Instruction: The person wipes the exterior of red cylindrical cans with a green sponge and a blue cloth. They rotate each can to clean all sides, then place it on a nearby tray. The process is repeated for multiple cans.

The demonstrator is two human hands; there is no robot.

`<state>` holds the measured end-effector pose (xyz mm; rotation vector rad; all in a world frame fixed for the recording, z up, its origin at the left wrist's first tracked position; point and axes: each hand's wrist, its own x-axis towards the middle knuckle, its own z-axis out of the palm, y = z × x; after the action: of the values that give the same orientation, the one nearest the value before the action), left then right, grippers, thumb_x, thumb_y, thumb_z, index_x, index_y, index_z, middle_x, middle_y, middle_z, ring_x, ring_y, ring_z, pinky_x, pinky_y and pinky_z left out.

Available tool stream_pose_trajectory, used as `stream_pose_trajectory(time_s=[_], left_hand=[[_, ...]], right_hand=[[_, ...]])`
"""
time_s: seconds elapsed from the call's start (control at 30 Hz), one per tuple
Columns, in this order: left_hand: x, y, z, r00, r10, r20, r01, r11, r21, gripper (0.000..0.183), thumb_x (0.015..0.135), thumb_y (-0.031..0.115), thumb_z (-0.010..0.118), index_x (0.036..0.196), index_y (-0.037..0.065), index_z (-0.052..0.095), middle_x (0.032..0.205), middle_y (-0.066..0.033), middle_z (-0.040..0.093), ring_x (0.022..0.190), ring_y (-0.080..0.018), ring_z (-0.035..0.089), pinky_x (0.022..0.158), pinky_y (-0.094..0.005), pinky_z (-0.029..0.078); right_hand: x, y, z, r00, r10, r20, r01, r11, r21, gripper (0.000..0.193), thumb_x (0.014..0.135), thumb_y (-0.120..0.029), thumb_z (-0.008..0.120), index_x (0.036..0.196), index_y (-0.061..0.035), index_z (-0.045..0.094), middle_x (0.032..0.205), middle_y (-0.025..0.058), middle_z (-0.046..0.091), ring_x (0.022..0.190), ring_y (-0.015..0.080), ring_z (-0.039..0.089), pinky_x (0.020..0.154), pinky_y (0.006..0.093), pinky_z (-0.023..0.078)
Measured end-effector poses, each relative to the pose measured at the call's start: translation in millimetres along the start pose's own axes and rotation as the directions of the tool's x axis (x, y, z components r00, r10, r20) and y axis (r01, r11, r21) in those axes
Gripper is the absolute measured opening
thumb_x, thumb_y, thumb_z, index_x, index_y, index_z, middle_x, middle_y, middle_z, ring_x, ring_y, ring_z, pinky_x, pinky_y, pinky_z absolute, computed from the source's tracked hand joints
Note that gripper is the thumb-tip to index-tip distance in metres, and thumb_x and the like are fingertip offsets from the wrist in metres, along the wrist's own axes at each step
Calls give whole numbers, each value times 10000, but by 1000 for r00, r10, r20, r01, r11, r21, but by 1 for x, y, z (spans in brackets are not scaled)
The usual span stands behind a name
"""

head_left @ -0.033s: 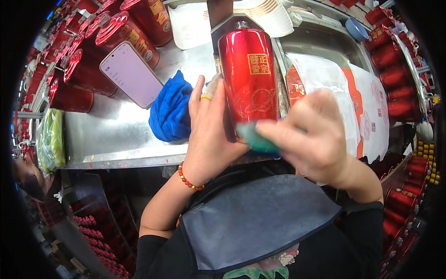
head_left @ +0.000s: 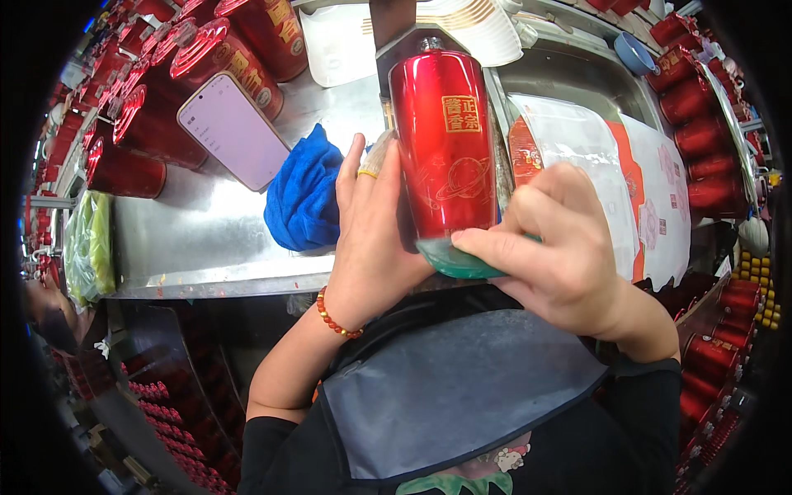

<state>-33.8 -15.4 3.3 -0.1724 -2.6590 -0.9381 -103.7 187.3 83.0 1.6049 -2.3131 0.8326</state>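
Nearest: grey apron bib [head_left: 462, 388] over a black top at the lower edge. Just above it, left hand [head_left: 371, 239], gold ring, red bead bracelet [head_left: 334, 318] at the wrist, fingers extended and pressed flat along the left side of a tall glossy red metal bottle with gold print [head_left: 445, 140]. Right hand [head_left: 561, 247] curled around the bottle's base, fingertips [head_left: 478, 242] clamping a teal-green round cap [head_left: 454, 260] against it. Bottle upright, held above the near edge of the steel worktop [head_left: 198, 239]. Beside the left hand, a crumpled blue cloth [head_left: 301, 198]. Farther left, a phone with a pale lit screen [head_left: 233, 128], leaning on red cylindrical tins [head_left: 140, 140]. Right, printed white-and-orange sheets [head_left: 627, 181].
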Motion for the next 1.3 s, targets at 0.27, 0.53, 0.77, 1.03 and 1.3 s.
stream_pose_trajectory(time_s=[0.27, 0.53, 0.77, 1.03, 1.3], left_hand=[[-6, 11, 2, 994, -72, -79, 65, 994, -86, 1266, 683, 297, 957, 1619, -13, 164, 1617, -279, 279, 1521, -460, 235, 1236, -498, 250], [4, 6, 12, 995, 79, -52, -86, 986, -143, 1333, 709, 288, 952, 1613, -58, 35, 1609, -392, 172, 1476, -546, 282, 1166, -504, 367], [2, -11, 12, 997, 76, -24, -80, 945, -319, 1477, 591, 329, 1016, 1622, -49, 27, 1641, -260, 238, 1509, -374, 316, 1239, -449, 272], [-10, -24, -1, 992, -47, 116, 124, 499, -858, 1412, 697, 178, 972, 1649, 61, -64, 1667, -187, 224, 1479, -282, 386, 1171, -421, 408], [-21, -27, -4, 996, -47, 71, 77, 138, -987, 1247, 750, 232, 937, 1655, 45, 99, 1661, -154, 287, 1486, -281, 391, 1198, -447, 375]], right_hand=[[6, 48, -14, 956, 279, -88, -269, 957, 105, 156, 826, -71, 806, 976, -52, 769, 834, 20, 638, 820, 157, 531, 730, 308, 408], [-42, 45, 14, 747, 665, 0, -551, 619, 559, 220, 885, -173, 810, 1034, -16, 771, 903, 66, 711, 869, 125, 648, 789, 273, 496], [-35, 51, 3, 767, 640, -36, -558, 694, 454, 210, 878, -193, 802, 995, -21, 774, 847, 85, 708, 769, 134, 655, 692, 301, 501], [-16, 73, -5, 724, 689, 29, -570, 575, 588, 443, 984, -75, 684, 1405, -1, 567, 1027, 54, 726, 903, 87, 673, 822, 243, 552], [-24, 90, 31, 531, 722, 445, -526, -131, 840, 267, 1104, -265, 504, 1160, -52, 654, 927, 14, 675, 711, 74, 638, 577, 238, 553]])
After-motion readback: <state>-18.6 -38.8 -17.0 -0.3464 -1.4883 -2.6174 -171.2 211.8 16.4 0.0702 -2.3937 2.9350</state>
